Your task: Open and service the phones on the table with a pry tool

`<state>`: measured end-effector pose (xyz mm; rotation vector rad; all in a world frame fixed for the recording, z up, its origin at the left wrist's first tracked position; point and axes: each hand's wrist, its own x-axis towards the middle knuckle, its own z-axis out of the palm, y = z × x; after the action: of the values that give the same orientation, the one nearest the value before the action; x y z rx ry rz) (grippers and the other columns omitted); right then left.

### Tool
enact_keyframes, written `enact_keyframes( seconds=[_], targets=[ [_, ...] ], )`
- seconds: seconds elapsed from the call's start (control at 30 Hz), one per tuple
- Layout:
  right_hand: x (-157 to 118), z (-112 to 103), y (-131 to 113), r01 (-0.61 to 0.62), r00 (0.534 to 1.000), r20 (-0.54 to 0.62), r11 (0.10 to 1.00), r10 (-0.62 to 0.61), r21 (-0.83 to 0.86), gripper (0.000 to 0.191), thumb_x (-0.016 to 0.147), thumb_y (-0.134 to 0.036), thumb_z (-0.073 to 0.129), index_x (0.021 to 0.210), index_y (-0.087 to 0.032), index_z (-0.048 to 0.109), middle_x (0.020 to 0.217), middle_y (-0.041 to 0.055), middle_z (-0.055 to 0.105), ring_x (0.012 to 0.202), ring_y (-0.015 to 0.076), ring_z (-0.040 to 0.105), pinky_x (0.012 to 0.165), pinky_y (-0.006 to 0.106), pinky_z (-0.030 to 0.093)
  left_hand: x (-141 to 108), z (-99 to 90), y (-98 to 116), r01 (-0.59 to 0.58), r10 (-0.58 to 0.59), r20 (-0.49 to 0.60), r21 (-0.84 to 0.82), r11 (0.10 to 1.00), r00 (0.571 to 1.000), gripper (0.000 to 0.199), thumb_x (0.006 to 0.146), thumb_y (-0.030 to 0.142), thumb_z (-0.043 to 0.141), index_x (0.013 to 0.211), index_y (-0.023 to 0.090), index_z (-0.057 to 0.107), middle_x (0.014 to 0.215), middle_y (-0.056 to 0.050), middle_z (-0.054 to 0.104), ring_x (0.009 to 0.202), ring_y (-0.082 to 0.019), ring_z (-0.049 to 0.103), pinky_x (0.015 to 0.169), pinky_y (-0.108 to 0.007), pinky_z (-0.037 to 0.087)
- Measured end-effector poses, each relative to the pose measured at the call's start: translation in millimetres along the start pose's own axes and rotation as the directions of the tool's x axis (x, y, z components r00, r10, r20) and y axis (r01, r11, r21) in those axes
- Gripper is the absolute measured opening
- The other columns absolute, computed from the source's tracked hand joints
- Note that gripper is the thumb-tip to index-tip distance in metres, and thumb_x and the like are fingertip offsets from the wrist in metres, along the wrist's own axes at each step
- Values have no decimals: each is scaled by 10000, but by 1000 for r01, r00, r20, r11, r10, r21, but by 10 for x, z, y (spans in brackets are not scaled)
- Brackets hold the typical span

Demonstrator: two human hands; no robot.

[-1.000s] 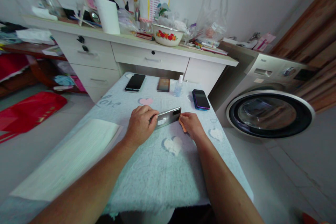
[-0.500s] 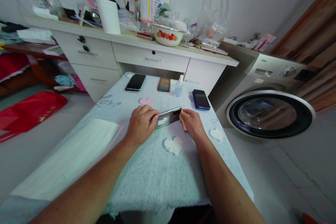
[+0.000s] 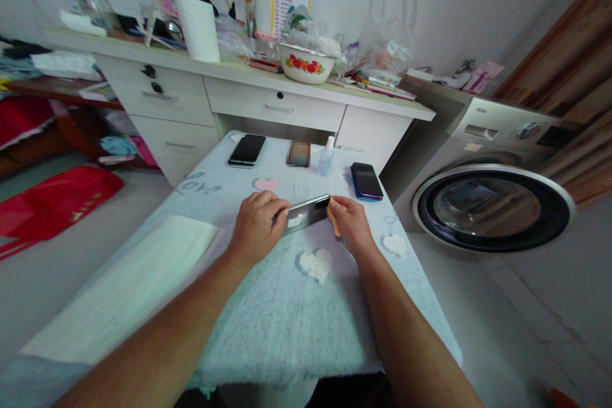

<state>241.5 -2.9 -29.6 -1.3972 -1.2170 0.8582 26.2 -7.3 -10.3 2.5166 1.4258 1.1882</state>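
A silver smartphone (image 3: 306,214) is tilted up on its long edge above the cloth-covered table, its back and dark camera block toward me. My left hand (image 3: 258,223) is closed round the phone's left end. At the other end, my right hand (image 3: 350,222) pinches a small orange cloth (image 3: 333,223) against the phone's upper right corner. Beyond the hands stands a clear spray bottle (image 3: 325,158). To its right lies a purple-edged phone (image 3: 366,182), and a black-screened phone (image 3: 247,151) rests at the table's far left. Between them is a blurred-out brown item (image 3: 299,154).
A pale paper sheet (image 3: 138,280) covers the table's left side. Behind is a white desk (image 3: 282,99) bearing a flowered bowl (image 3: 306,64), a paper roll (image 3: 197,29) and plastic bags. A washing machine (image 3: 492,140) stands at right; a red bag (image 3: 62,204) lies on the floor.
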Motion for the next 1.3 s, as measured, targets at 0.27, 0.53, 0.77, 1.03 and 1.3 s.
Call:
enact_keyframes(
  seconds=[0.27, 0.53, 0.77, 1.03, 1.3],
  targets=[
    [-21, 5, -39, -19, 1000, 20, 1000, 19, 2, 386, 768, -433, 574, 946, -120, 712, 660, 5, 622, 541, 116, 485, 481, 210, 331, 9, -12, 6, 2, -2, 3, 9, 1000, 1000, 188, 864, 224, 509, 909, 194, 689, 839, -48, 624, 851, -216, 558, 780, -369, 437],
    [-14, 5, -27, -10, 1000, 23, 1000, 10, -4, 380, 771, -428, 573, 942, -118, 712, 673, 10, 625, 573, 124, 504, 505, 210, 351, 2, -3, -5, -2, 2, 4, 10, 1000, 1000, 196, 869, 226, 503, 914, 193, 691, 836, -49, 622, 848, -216, 560, 768, -366, 436],
    [-24, 7, -60, -19, 999, 29, 1000, 19, 19, 377, 765, -429, 574, 923, -115, 707, 661, 5, 621, 555, 118, 495, 502, 212, 349, 10, -8, 0, -2, 2, -1, 5, 1000, 1000, 199, 869, 232, 503, 902, 184, 694, 832, -52, 624, 839, -216, 557, 763, -364, 430],
    [-31, 5, -56, -21, 999, 32, 1000, 21, 1, 357, 777, -417, 562, 931, -129, 706, 644, -3, 613, 536, 114, 487, 500, 211, 345, 10, -9, 1, 3, -3, 1, 9, 1000, 1000, 188, 868, 231, 510, 910, 195, 689, 838, -47, 627, 845, -214, 559, 769, -366, 434],
    [-1, -2, 15, -11, 999, 34, 999, 13, -50, 379, 768, -428, 559, 934, -123, 713, 666, 4, 624, 568, 122, 507, 501, 206, 355, 6, -8, 4, -2, 2, -8, 7, 1000, 1000, 183, 865, 228, 508, 903, 200, 685, 827, -44, 626, 841, -214, 565, 760, -364, 433]
  ],
)
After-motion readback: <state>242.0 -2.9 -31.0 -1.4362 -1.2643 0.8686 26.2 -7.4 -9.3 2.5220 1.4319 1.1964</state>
